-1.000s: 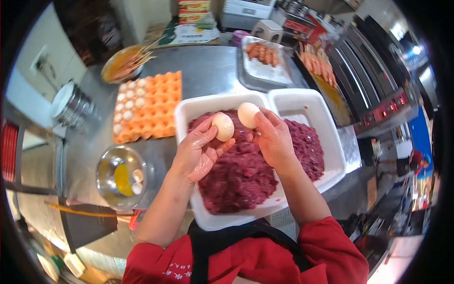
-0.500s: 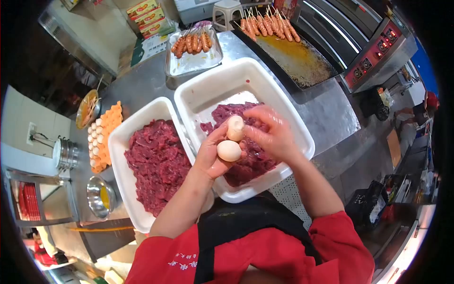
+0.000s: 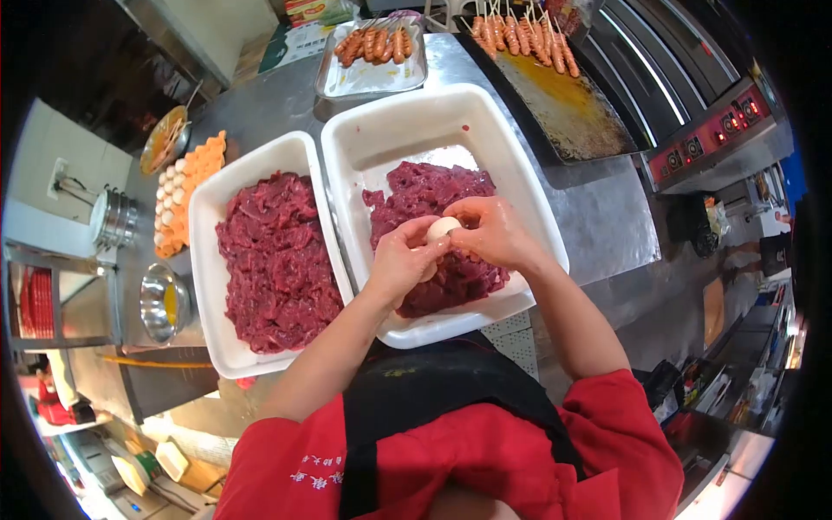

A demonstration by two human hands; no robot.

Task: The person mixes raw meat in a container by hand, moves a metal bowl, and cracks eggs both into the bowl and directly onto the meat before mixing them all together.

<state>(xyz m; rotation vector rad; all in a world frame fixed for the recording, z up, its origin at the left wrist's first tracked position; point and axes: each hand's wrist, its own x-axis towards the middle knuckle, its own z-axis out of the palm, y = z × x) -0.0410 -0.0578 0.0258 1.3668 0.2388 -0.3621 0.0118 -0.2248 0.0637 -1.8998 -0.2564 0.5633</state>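
Over the right white tub [image 3: 347, 130], my left hand [image 3: 405, 260] and my right hand [image 3: 494, 232] meet around a pale egg [image 3: 444, 228]. Fingers of both hands press on its sides. A second egg is partly visible under the fingers of my left hand. Dark red meat [image 3: 433, 186] lies in the tub below my hands. Beside it stands the left white tub [image 3: 201, 251], holding more meat [image 3: 277, 260].
An orange egg carton [image 3: 206, 165] with several eggs, a steel bowl [image 3: 149, 303] with yellow liquid and another bowl [image 3: 156, 143] stand left. Sausage skewers [image 3: 377, 43] lie on a tray [image 3: 416, 78] at the back. A black griddle [image 3: 572, 121] is at the right.
My right hand has closed in on the upper egg, and both hands now grip it. The lower egg is mostly covered. The view has shifted, with the tubs higher in it.
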